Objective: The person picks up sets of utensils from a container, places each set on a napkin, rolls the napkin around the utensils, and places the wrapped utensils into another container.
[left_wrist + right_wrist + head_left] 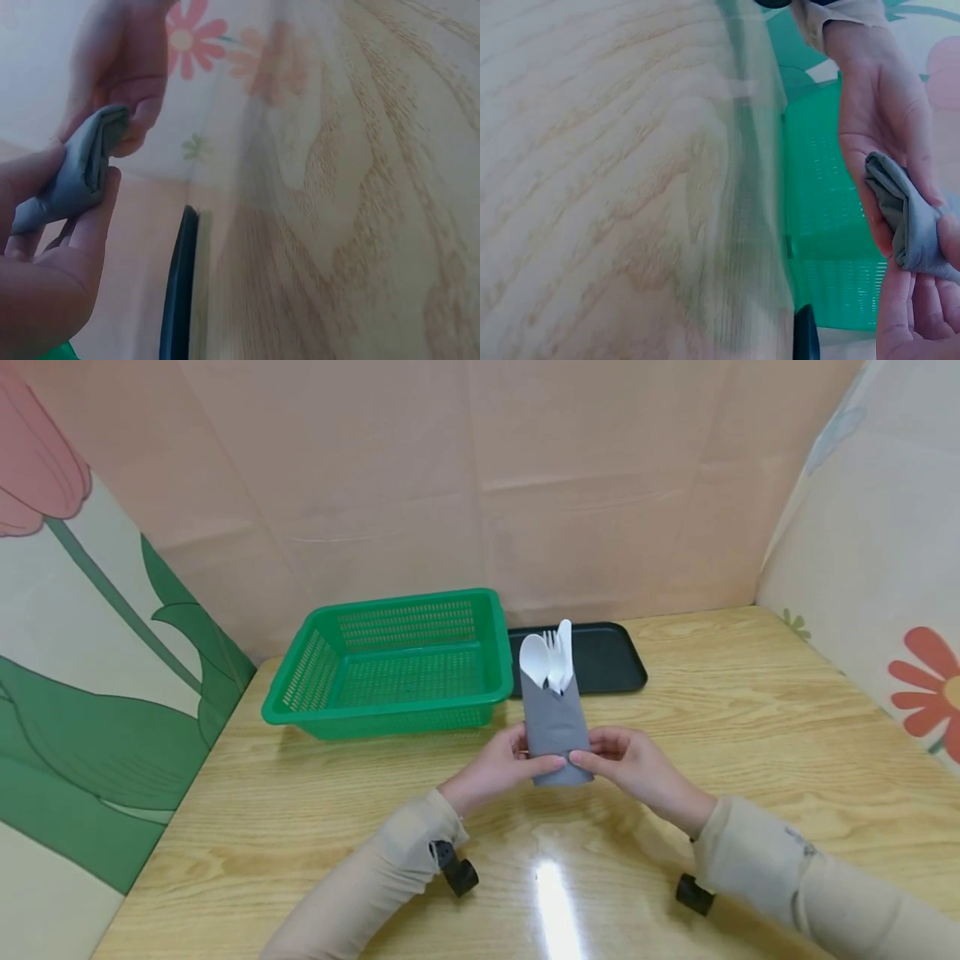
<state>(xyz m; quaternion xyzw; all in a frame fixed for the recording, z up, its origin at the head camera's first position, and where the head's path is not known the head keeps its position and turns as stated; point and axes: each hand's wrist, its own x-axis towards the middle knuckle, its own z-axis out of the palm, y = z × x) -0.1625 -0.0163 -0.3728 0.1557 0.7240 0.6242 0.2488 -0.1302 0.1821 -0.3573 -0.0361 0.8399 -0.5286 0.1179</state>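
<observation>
A folded grey napkin (pixel 557 727) forms a pouch, held up above the table between both hands. From its top stick out a white spoon (pixel 534 658), a white fork (pixel 552 652) and a white knife (pixel 566 647). My left hand (pixel 517 762) pinches the napkin's left lower side, thumb in front and fingers behind. On the other side my right hand (pixel 626 764) grips the right lower edge the same way. The napkin's layered bottom end (pixel 94 154) shows in the left wrist view, and the right wrist view shows the folded napkin (pixel 909 221) between both hands.
A green plastic basket (pixel 397 710) with slotted walls stands at the back left of the wooden table (pixel 315 827). Behind the napkin lies a black tray (pixel 611 660), its left part hidden by the basket and cutlery. A peach cloth (pixel 480 485) hangs behind.
</observation>
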